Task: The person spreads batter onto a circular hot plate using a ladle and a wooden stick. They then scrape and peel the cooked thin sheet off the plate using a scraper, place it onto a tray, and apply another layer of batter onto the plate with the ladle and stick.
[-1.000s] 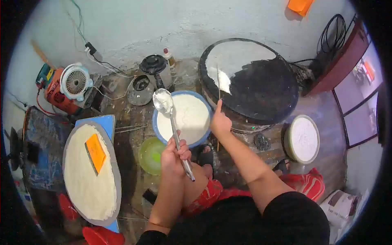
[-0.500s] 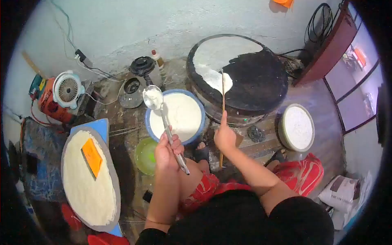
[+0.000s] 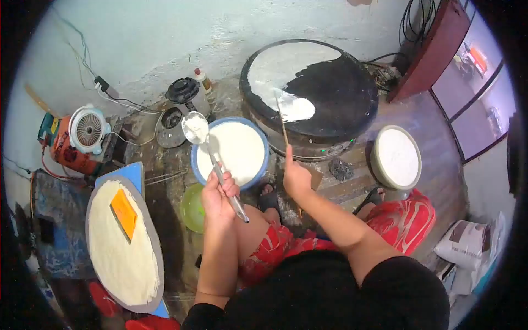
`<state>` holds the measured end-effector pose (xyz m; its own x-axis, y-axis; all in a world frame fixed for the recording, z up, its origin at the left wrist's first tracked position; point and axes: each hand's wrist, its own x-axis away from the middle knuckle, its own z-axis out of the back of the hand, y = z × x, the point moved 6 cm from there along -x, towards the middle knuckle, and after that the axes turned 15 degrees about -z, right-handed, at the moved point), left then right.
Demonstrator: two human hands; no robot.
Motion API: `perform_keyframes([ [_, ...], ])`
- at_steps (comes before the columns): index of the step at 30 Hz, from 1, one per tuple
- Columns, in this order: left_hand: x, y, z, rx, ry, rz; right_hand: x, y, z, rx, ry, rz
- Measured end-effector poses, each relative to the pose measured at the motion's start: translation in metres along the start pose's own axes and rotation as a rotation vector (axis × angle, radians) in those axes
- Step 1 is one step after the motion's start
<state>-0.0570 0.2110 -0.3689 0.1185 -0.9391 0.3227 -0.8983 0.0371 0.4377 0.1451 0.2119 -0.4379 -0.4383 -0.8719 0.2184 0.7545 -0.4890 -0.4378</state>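
Observation:
My left hand (image 3: 220, 192) is wrapped round the handle of a metal ladle (image 3: 196, 128). Pale batter coats the ladle's bowl, which hangs over the left rim of a blue basin (image 3: 195, 159) full of batter. In my right hand (image 3: 297, 179) is a thin wooden batter spreader (image 3: 283, 121), index finger stretched along it. Its far end touches the batter layer (image 3: 289, 58) on a round black griddle (image 3: 335, 93). The batter covers the griddle's left and back parts, with a wet, shiny patch (image 3: 297, 108) near the front edge.
At right stands a tub of white powder or batter (image 3: 399, 159). An oval board with pale flat sheets (image 3: 124, 258) and an orange scraper (image 3: 124, 214) lies left. Behind it are a small fan (image 3: 89, 127) and a blender-like jar (image 3: 184, 93). A green bowl (image 3: 192, 209) sits below the basin.
The spreader's tip has swung left across the griddle and now leans left. The wet batter patch reaches a little farther right. The ladle stays raised beside the basin; the whole view has shifted slightly.

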Motion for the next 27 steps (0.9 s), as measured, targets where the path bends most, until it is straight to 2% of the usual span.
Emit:
perform_keyframes([
  [2, 0.0, -0.002, -0.002, 0.029, 0.017, 0.018, -0.019, 0.0, -0.004, 0.169, 0.025, 0.007],
  [3, 0.002, -0.002, -0.004, 0.008, 0.04, 0.024, -0.024, 0.013, 0.004, 0.113, 0.043, -0.11],
  [6, -0.004, -0.005, 0.002, 0.083, -0.054, 0.093, -0.008, 0.039, 0.038, 0.049, 0.033, -0.123],
  [12, -0.005, -0.01, -0.004, 0.046, -0.029, 0.045, -0.01, 0.046, 0.021, 0.233, 0.091, 0.048],
  [16, -0.005, -0.016, -0.004, 0.061, -0.018, 0.102, -0.026, 0.099, 0.055, 0.175, 0.069, -0.098],
  [18, -0.005, -0.016, -0.005, -0.002, -0.017, 0.053, -0.033, 0.125, 0.066, -0.117, 0.153, -0.188],
  [19, -0.005, -0.017, -0.007, -0.028, -0.006, 0.03, -0.029, 0.128, 0.066, -0.736, -0.151, -0.501],
  [20, -0.005, -0.019, -0.009, -0.031, -0.01, 0.031, -0.035, 0.133, 0.052, -0.74, -0.149, -0.501],
  [22, -0.003, -0.021, -0.011, -0.011, 0.028, 0.049, -0.04, 0.124, 0.034, -0.655, 0.171, 0.039],
  [24, -0.003, -0.025, -0.012, -0.005, 0.049, 0.063, -0.004, 0.088, 0.057, -0.056, 0.081, -0.074],
  [27, -0.004, -0.028, -0.012, -0.026, 0.068, 0.074, -0.022, 0.132, 0.084, 0.188, 0.286, -0.084],
])
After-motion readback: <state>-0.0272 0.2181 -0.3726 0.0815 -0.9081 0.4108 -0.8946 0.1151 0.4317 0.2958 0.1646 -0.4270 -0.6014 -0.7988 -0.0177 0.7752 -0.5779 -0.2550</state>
